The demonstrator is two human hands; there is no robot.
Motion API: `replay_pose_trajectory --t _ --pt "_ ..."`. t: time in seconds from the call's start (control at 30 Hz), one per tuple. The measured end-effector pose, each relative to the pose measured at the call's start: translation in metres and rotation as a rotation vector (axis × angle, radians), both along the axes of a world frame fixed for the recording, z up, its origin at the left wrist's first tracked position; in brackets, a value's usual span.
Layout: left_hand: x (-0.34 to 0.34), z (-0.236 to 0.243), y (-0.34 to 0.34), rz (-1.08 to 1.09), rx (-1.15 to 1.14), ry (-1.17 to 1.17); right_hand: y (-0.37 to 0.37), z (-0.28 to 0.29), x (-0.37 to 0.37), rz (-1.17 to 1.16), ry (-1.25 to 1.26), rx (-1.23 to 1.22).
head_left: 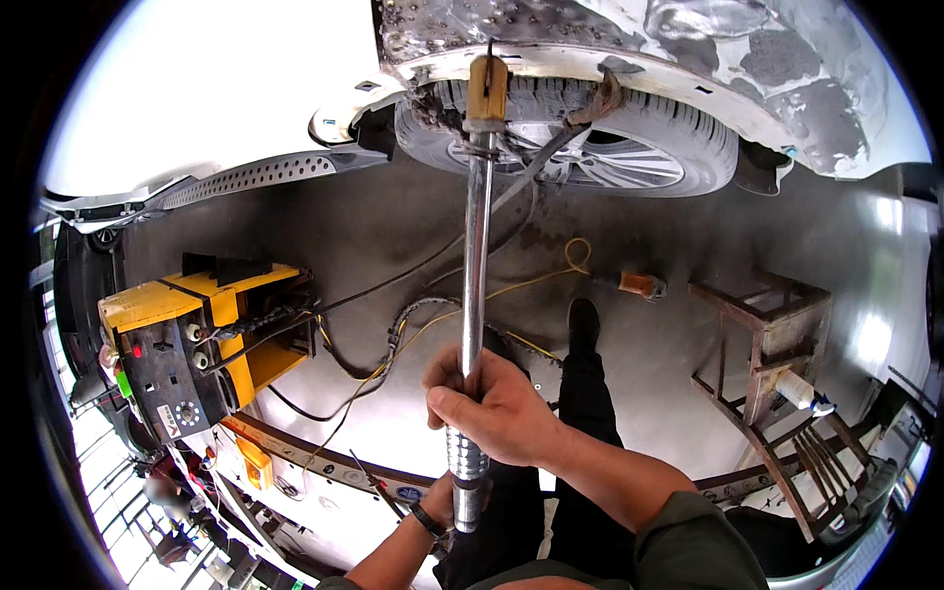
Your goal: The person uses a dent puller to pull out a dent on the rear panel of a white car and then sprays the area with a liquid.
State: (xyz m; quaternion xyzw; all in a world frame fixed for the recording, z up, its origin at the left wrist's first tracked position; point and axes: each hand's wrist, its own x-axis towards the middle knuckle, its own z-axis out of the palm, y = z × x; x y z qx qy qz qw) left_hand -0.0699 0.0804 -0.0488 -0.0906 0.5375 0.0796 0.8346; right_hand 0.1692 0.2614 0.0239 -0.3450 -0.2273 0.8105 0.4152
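A long metal slide hammer (475,256) runs from near my body up to the car. Its yellow head (487,90), with a thin metal tip, meets the dented, partly bare metal panel (511,22) at the wheel arch lip. My right hand (500,408) is wrapped round the slide hammer's shaft, just above the ribbed grip. Lower down, my left hand (441,500) closes round the handle end; its fingers are mostly hidden behind the tool. Behind the yellow head sits the car's wheel (570,147). A cable with a clamp (595,106) hangs beside the arch.
A yellow and black machine with a dial (167,374) stands on the left, its dark cables (393,339) lying across the floor. An orange power tool (641,285) lies right of my foot. A rusty metal frame (757,374) stands at the right. Another person (169,497) is at lower left.
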Motion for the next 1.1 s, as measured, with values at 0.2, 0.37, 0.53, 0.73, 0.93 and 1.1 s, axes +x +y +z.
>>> replay_pose_trajectory --t 0.2,0.37,0.53,0.73,0.93,1.1 --pt "0.013 -0.003 -0.016 0.095 -0.005 -0.034 -0.008 0.003 0.016 -0.033 0.03 -0.041" --pt "0.028 0.009 -0.028 0.12 -0.077 -0.048 -0.014 0.01 0.025 -0.034 0.025 -0.043" --pt "0.042 0.021 -0.029 0.085 -0.101 -0.036 -0.013 0.02 0.034 -0.014 0.034 -0.03" --pt "0.053 0.02 -0.029 0.044 -0.112 -0.089 -0.014 0.022 0.04 -0.018 0.026 -0.017" --pt "0.065 0.03 -0.04 0.178 -0.249 -0.137 0.052 0.049 0.069 0.1 -0.217 -0.031" --pt "0.072 0.021 -0.048 0.116 -0.146 -0.086 0.024 0.029 0.056 -0.145 -0.173 0.065"
